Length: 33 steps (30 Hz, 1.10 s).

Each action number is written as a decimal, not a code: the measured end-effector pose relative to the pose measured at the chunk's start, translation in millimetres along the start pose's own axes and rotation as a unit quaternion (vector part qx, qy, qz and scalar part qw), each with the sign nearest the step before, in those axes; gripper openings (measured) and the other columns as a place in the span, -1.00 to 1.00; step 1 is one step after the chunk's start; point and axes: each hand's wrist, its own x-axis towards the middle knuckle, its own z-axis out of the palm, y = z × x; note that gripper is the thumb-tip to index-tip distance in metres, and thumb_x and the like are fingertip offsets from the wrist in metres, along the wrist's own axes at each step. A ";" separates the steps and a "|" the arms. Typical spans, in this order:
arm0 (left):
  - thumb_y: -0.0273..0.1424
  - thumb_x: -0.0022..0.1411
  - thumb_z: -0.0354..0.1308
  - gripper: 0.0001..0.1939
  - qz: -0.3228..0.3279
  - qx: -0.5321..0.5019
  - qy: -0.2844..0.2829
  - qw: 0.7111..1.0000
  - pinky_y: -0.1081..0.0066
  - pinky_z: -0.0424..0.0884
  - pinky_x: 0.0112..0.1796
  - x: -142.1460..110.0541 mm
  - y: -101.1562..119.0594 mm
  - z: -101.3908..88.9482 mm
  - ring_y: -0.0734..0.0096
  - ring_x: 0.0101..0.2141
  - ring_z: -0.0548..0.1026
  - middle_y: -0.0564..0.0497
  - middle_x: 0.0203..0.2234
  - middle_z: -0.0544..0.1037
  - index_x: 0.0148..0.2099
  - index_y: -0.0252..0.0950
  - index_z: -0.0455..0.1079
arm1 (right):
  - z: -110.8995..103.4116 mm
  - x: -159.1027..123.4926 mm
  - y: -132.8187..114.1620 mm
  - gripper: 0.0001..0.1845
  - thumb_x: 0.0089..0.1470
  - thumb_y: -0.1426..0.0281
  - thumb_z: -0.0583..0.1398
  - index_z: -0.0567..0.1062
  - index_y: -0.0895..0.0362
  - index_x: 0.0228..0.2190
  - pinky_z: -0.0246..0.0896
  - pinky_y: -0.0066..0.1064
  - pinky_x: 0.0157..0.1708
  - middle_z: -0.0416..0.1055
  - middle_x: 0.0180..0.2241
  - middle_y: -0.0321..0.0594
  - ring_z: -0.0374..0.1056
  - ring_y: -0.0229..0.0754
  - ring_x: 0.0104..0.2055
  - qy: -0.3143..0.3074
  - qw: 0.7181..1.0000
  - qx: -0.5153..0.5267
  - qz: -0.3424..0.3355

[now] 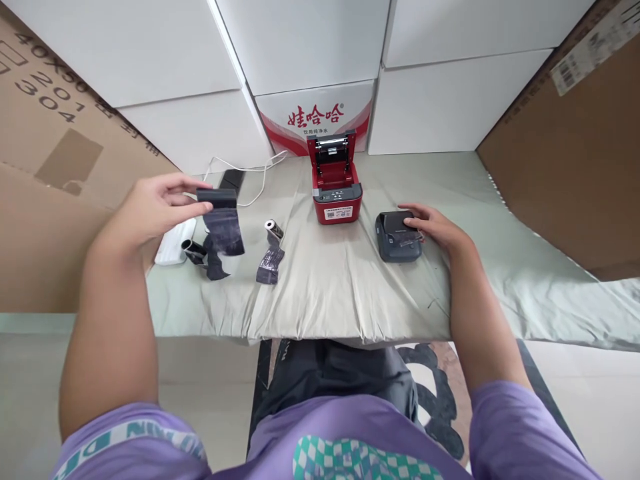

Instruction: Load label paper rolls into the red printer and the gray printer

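Observation:
My left hand (pixel 170 199) pinches a black ribbon roll (pixel 217 198) by its end, and a loose crinkled strip hangs from it above the table. Below lies another black roll (pixel 194 252) with its tail unrolled. A smaller roll (pixel 273 230) with a dark crumpled tail rests to the right of these. My right hand (pixel 433 225) grips the right side of a small dark portable printer (pixel 399 238), thumb on top and fingers behind. Between my hands stands a red label printer (pixel 337 193) with its lid raised; the inside looks bare from here.
Behind are stacked white boxes (pixel 310 40) and a red-and-white carton (pixel 317 110). Large brown cartons wall in the left (pixel 45 200) and right (pixel 575 167). A white cable (pixel 257 200), a black object (pixel 232 180) and a white device (pixel 173 243) lie on the cloth-covered table (pixel 320 293).

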 end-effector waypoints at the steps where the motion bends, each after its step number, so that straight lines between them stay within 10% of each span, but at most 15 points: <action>1: -0.32 -0.16 0.52 -0.56 0.022 -0.057 0.002 0.998 0.38 0.44 -0.27 2.0 4.1 4.6 0.42 -0.35 0.52 0.09 -0.36 0.66 -0.13 -0.19 0.66 | 0.8 -0.8 -1.7 -0.35 0.09 0.22 0.36 0.48 0.05 0.21 0.12 -0.50 -0.66 0.51 0.10 -0.09 0.19 -0.43 -0.57 0.001 1.000 -0.001 0.001; 13: -0.30 -0.16 0.55 -0.53 0.049 -0.256 -0.108 0.959 0.43 0.43 -0.39 33.8 6.7 109.2 0.34 -0.31 0.56 -0.06 -0.25 0.66 -0.14 -0.27 0.60 | 0.2 -1.7 -4.7 -0.33 0.12 0.25 0.35 0.43 0.09 0.24 0.19 -0.48 -0.62 0.49 0.10 -0.08 0.20 -0.44 -0.58 -0.005 1.000 -0.010 0.010; 26: -0.30 -0.10 0.48 -0.50 0.004 -0.312 -0.108 0.944 0.38 0.47 -0.32 47.2 12.7 157.6 0.37 -0.35 0.55 -0.02 -0.29 0.61 -0.06 -0.24 0.53 | 0.9 -0.6 -0.2 -0.29 0.07 0.15 0.36 0.43 0.03 0.23 0.19 -0.47 -0.60 0.43 0.24 -0.09 0.18 -0.44 -0.58 -0.010 1.000 -0.009 0.003; 33: -0.28 -0.10 0.49 -0.52 0.008 -0.312 -0.100 0.945 0.47 0.41 -0.38 52.3 14.2 164.6 0.42 -0.38 0.53 0.03 -0.39 0.60 -0.07 -0.23 0.58 | 9.0 -21.4 -49.6 -0.60 0.17 0.11 0.27 0.60 0.05 -0.03 0.36 -0.34 -0.32 0.57 -0.03 -0.06 0.42 -0.14 -0.24 0.224 0.962 -0.130 -0.088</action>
